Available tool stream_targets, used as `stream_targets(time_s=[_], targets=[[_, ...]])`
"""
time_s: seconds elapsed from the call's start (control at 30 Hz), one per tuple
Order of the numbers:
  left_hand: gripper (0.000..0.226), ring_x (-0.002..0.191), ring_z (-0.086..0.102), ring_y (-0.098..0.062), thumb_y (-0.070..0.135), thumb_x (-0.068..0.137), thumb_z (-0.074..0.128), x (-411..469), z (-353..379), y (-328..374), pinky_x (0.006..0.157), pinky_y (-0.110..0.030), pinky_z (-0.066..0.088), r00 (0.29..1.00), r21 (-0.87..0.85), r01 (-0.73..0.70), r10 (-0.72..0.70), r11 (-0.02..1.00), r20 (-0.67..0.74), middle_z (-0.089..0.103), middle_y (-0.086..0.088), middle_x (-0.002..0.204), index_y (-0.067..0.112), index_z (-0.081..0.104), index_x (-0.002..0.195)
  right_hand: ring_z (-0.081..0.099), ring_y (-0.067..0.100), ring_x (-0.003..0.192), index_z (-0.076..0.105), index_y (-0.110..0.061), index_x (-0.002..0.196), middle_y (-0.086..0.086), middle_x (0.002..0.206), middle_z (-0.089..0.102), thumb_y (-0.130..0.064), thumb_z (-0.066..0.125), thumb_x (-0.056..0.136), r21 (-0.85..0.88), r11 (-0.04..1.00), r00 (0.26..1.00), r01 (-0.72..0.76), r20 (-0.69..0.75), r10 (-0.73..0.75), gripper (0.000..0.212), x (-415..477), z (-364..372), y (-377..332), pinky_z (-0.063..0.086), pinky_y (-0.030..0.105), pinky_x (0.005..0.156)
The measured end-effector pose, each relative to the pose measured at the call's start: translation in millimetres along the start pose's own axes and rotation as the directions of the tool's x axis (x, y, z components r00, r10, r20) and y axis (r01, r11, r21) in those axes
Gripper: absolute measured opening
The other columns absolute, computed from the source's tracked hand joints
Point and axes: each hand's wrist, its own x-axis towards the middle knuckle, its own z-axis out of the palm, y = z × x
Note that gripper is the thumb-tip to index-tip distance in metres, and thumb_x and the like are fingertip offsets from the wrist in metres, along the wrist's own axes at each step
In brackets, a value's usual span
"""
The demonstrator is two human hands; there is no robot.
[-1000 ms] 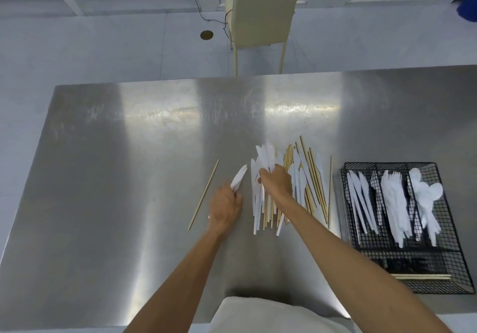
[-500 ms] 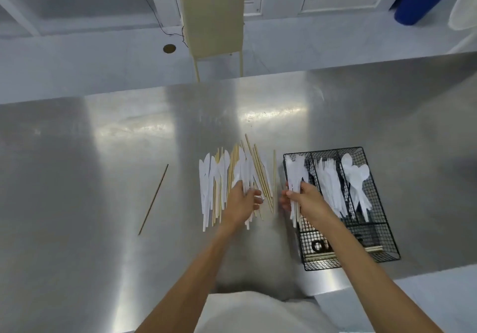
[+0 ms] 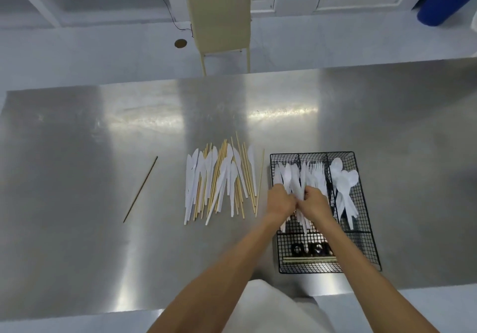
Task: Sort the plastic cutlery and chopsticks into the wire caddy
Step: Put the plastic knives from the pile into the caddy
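Inspection taken with the wire caddy (image 3: 364,211) as reference, standing on a steel table (image 3: 77,177).

Both hands are over the caddy's left long compartment. The left hand (image 3: 280,202) and right hand (image 3: 315,203) meet above a bundle of white plastic knives (image 3: 294,180), fingers curled around the handles. Both appear closed on the bundle, which is at or just above the compartment floor — whether any piece is already released cannot be told, as the hands cover the contact.

Done, as far as visible: knives in the left compartment, white forks (image 3: 316,175) in the middle one, white spoons (image 3: 343,185) in the right one. A pair of chopsticks (image 3: 309,259) lies crosswise in the near compartment, closest to the person.

Outstanding: a sizeable mixed pile (image 3: 222,180) lies on the table just left of the caddy, consisting of white knives interleaved with pale wooden chopsticks, roughly parallel. One darker single stick (image 3: 140,189) lies well apart, further left of the pile.

Judgement: the task is partway done. Forks and spoons look finished, since none show in the pile — the remainder is knives and nearly all of the chopsticks. The interleaving means each grab will likely need separating before it goes in.
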Motion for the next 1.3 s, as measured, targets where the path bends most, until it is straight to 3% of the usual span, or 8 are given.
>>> stream_targets(time_s=[0.13, 0.23, 0.33, 0.47, 0.63, 0.9, 1.13, 1.3], targets=[[0.024, 0.058, 0.039, -0.01, 0.012, 0.098, 0.047, 4, 4, 4, 0.044, -0.022, 0.029, 0.997, 0.029, 0.057, -0.058, 0.998, 0.055, 0.051, -0.013, 0.082, -0.007, 0.053, 0.111, 0.063, 0.027, 0.107, 0.053, -0.002, 0.135, 0.013, 0.125, 0.064, 0.0, 0.056, 0.089, -0.023, 1.0, 0.996, -0.017, 0.088, 0.019, 0.047, 5, -3, 4, 0.057, 0.04, 0.086], [0.019, 0.054, 0.031, -0.01, 0.006, 0.096, 0.043, 4, -1, 9, 0.045, -0.023, 0.026, 0.997, 0.016, 0.043, -0.044, 0.999, 0.062, 0.036, -0.004, 0.066, 0.004, 0.048, 0.077, 0.06, 0.026, 0.12, 0.053, -0.004, 0.138, 0.013, 0.132, 0.062, -0.003, 0.058, 0.09, -0.059, 0.998, 0.998, 0.023, 0.064, -0.019, 0.048, 7, -7, 7, 0.051, 0.044, 0.101], [0.036, 0.05, 0.041, -0.017, 0.004, 0.091, 0.046, 4, -15, 5, 0.044, -0.037, 0.037, 1.0, -0.013, -0.011, 0.012, 1.0, 0.013, 0.038, -0.006, 0.058, 0.013, 0.034, 0.059, 0.069, 0.023, 0.102, 0.061, -0.007, 0.128, 0.013, 0.118, 0.069, -0.006, 0.061, 0.091, -0.029, 0.996, 0.995, 0.089, -0.037, -0.091, 0.036, 9, -7, 1, 0.058, 0.043, 0.09], [0.007, 0.076, 0.066, -0.017, 0.015, 0.089, 0.056, 1, -54, -21, 0.07, -0.035, 0.058, 0.975, -0.086, -0.031, 0.011, 0.996, -0.22, 0.068, -0.002, 0.083, 0.017, 0.063, 0.086, 0.072, 0.014, 0.067, 0.066, -0.01, 0.108, 0.006, 0.087, 0.072, -0.006, 0.061, 0.092, 0.091, 0.984, 0.987, 0.151, -0.064, -0.145, 0.017, 12, 14, -35, 0.061, 0.028, 0.062], [0.017, 0.087, 0.06, -0.021, 0.012, 0.088, 0.062, 9, -112, -80, 0.07, -0.027, 0.044, 0.866, 0.074, 0.111, -0.06, 0.991, -0.496, 0.06, -0.003, 0.097, 0.011, 0.055, 0.103, 0.062, 0.022, 0.088, 0.059, -0.001, 0.114, 0.007, 0.101, 0.062, -0.002, 0.048, 0.097, -0.21, 0.921, 0.942, 0.328, -0.005, -0.336, 0.02, 22, 84, -79, 0.049, 0.029, 0.07], [0.019, 0.089, 0.066, -0.027, 0.022, 0.088, 0.068, 18, -135, -119, 0.079, -0.037, 0.055, 0.898, 0.22, 0.242, -0.133, 0.945, -0.42, 0.067, -0.007, 0.095, 0.008, 0.064, 0.1, 0.055, 0.033, 0.106, 0.047, 0.005, 0.127, 0.023, 0.121, 0.052, 0.011, 0.05, 0.089, -0.571, 0.793, 0.958, 0.214, -0.035, -0.284, 0.038, 53, 141, -102, 0.052, 0.035, 0.082], [0.015, 0.075, 0.068, -0.03, 0.016, 0.086, 0.055, 27, -141, -120, 0.064, -0.039, 0.058, 0.905, 0.294, 0.232, -0.096, 0.927, -0.414, 0.068, -0.01, 0.082, 0.005, 0.066, 0.086, 0.058, 0.039, 0.109, 0.039, 0.001, 0.129, 0.025, 0.124, 0.057, 0.003, 0.061, 0.088, -0.374, 0.928, 0.994, 0.002, -0.1, -0.043, 0.047, 74, 144, -112, 0.055, 0.048, 0.088], [0.013, 0.067, 0.062, -0.028, 0.016, 0.084, 0.056, 26, -145, -114, 0.055, -0.03, 0.044, 0.919, 0.265, 0.222, -0.111, 0.938, -0.378, 0.057, -0.007, 0.073, 0.006, 0.056, 0.075, 0.06, 0.035, 0.103, 0.05, -0.001, 0.12, 0.019, 0.115, 0.058, 0.001, 0.061, 0.085, -0.295, 0.955, 0.998, -0.016, -0.06, -0.002, 0.037, 80, 136, -109, 0.056, 0.041, 0.079]])
